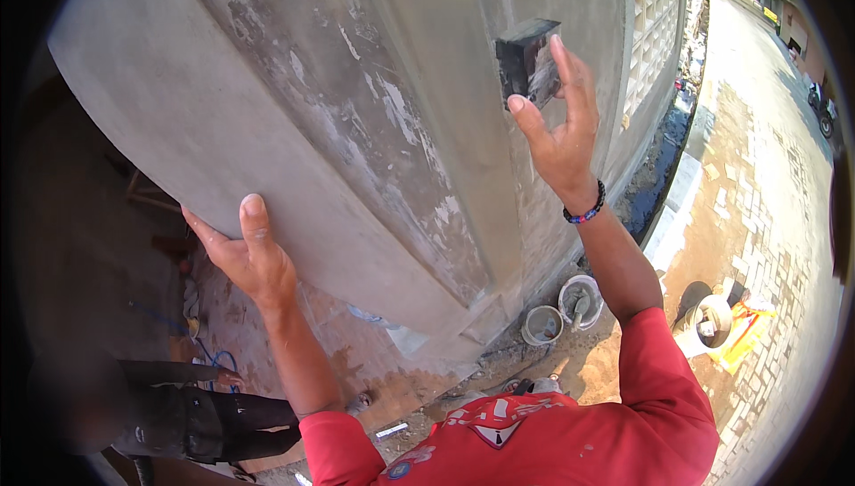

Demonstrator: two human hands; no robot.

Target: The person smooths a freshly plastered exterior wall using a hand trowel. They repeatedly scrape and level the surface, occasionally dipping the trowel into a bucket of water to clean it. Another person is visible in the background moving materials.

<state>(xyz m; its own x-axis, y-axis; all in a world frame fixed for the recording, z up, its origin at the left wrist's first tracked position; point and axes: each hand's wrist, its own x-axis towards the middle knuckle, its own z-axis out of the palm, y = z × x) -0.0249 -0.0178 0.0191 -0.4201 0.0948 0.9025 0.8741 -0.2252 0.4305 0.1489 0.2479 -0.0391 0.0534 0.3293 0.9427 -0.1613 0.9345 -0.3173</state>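
A grey plastered wall (267,130) fills the middle, with a rough band streaked white between smoother surfaces. At its lower left edge my left hand (254,259) rests, thumb up along the face and fingers stretched toward the edge; nothing is held in it. Higher up on the right, my right hand (570,130) grips a dark box-shaped block (530,63) between thumb and fingers. The block has a shiny side and lies against the wall; its underside is hidden. A beaded bracelet (585,214) circles my right wrist.
Two buckets, one (542,326) and another (581,302) with a tool inside, stand at the wall's foot. Farther right is a bucket (710,321) beside an orange-yellow bag (746,335). Another person (205,410) is at lower left. A drain channel (659,174) runs beside the paved street (757,148).
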